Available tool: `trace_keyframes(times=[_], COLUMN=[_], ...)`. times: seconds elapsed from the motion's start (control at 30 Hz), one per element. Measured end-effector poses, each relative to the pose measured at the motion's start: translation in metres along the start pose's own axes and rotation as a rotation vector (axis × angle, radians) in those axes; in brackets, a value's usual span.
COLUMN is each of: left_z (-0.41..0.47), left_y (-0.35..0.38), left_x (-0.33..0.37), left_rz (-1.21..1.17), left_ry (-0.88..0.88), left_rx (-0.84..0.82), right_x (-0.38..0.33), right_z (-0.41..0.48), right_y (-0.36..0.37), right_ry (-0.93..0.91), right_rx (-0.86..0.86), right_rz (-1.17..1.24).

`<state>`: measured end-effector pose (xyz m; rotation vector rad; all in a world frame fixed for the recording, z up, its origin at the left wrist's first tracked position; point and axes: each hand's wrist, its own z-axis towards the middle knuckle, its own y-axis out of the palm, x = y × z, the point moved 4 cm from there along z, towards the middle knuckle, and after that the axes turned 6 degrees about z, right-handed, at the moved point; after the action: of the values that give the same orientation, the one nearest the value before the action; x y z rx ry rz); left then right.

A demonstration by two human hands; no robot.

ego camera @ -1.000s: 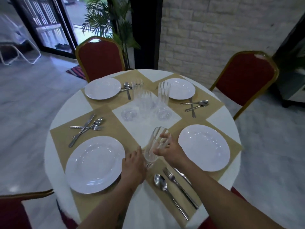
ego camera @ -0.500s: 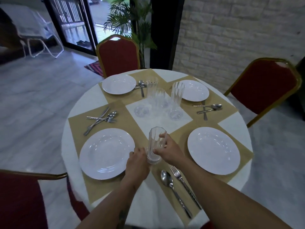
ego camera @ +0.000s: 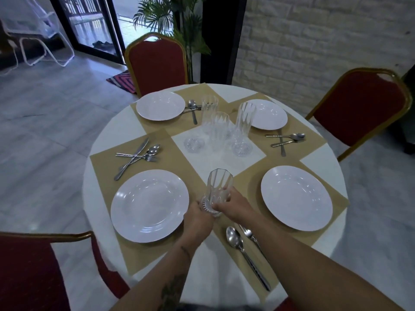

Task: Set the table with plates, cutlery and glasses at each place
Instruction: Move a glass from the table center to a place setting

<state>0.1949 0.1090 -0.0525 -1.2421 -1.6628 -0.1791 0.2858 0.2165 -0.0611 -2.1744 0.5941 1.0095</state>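
Note:
A tall ribbed glass (ego camera: pixel 219 190) stands upright between the two near plates. My right hand (ego camera: pixel 233 207) grips its lower side and my left hand (ego camera: pixel 198 218) holds its base. White plates lie at near left (ego camera: pixel 149 205), near right (ego camera: pixel 296 197), far left (ego camera: pixel 160 105) and far right (ego camera: pixel 268 114), each on a tan placemat. Three more glasses (ego camera: pixel 216 129) cluster at the table's middle, some upside down. A spoon (ego camera: pixel 234 240) and fork (ego camera: pixel 249 234) lie by my right forearm. Crossed cutlery lies at left (ego camera: pixel 137 154), at far right (ego camera: pixel 285 140) and beside the far left plate (ego camera: pixel 193 110).
The round table (ego camera: pixel 107 131) has a white cloth. Red chairs with gold frames stand at the far side (ego camera: pixel 157 61), right (ego camera: pixel 363 106) and near left (ego camera: pixel 29 272). A potted palm (ego camera: pixel 170 16) and a stone wall are behind; glass doors are at the back left.
The glass went from tilted to upright and came lower between the two near plates. Both hands stayed on it. The camera view shifted left.

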Motion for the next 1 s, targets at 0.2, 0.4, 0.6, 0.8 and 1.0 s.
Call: trace_keyframes(times=[0.2,0.4,0.6,0.8,1.0], left_z=[0.001,-0.013,-0.025,-0.045,-0.021], left_y=[-0.003,-0.002,0.023,0.056,0.103], left_x=[0.004,0.016,0.013,0.044,0.059], left_rz=[0.029,0.367,0.545,0.621,0.431], left_ry=[0.035,0.120,0.127,0.269,0.309], left_rx=[-0.073,-0.198,-0.365,-0.394,-0.285], right_x=[0.000,0.014,0.046,0.094,0.136], right_z=[-0.005,-0.013,-0.042,-0.076,-0.097], right_y=[-0.002,-0.027,-0.078,-0.133,-0.185], right_ry=[0.007,0.043,0.082,0.159,0.340], right_rx=[0.014,0.060,0.191,0.412,0.772], right_rz=[0.029,-0.032,0.063,0.230,0.410])
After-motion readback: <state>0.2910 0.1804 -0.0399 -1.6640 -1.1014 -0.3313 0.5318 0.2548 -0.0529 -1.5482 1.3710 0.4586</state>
